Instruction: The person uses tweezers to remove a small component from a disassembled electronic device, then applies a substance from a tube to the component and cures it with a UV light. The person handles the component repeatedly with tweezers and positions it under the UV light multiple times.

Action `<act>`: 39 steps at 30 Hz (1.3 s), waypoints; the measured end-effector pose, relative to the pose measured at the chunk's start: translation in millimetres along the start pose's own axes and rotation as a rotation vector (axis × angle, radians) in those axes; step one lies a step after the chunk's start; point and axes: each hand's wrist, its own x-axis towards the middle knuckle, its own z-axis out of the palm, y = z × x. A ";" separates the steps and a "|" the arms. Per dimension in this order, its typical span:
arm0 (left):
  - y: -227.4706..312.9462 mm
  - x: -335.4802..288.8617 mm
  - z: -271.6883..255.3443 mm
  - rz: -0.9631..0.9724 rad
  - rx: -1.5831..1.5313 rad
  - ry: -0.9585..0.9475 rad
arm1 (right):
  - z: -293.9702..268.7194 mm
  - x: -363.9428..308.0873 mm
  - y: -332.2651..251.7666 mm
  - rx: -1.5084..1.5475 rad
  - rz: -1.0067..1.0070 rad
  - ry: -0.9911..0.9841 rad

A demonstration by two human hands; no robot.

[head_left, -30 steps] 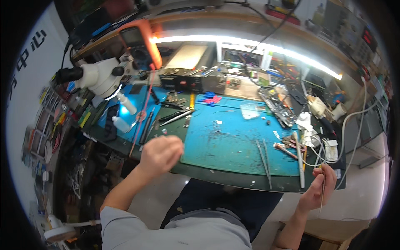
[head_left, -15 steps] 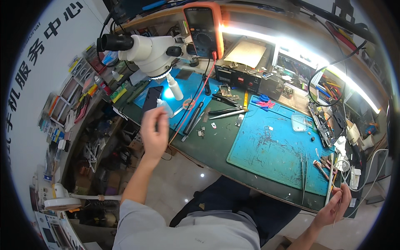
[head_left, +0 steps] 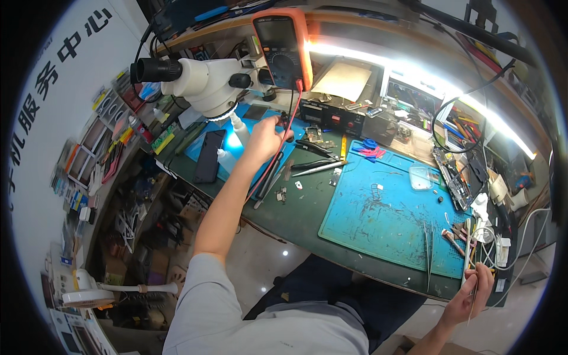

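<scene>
The person wears a light grey shirt [head_left: 307,337] of smooth-looking cloth, with a small dark mark [head_left: 286,344] on its front, too blurred to make out. The short left sleeve [head_left: 204,296] is the same grey, loose and softly creased, and ends near the elbow. Below the shirt's gathered, shadowed lower edge come dark navy trousers [head_left: 378,300] with a small yellowish patch [head_left: 285,296] on one leg. Both forearms and the left hand [head_left: 266,139] and right hand [head_left: 475,290] are bare.
</scene>
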 end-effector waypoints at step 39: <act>111.8 -187.5 67.2 -0.040 -1.269 -0.361 | 111.4 -20.8 -91.7 0.894 0.397 -0.038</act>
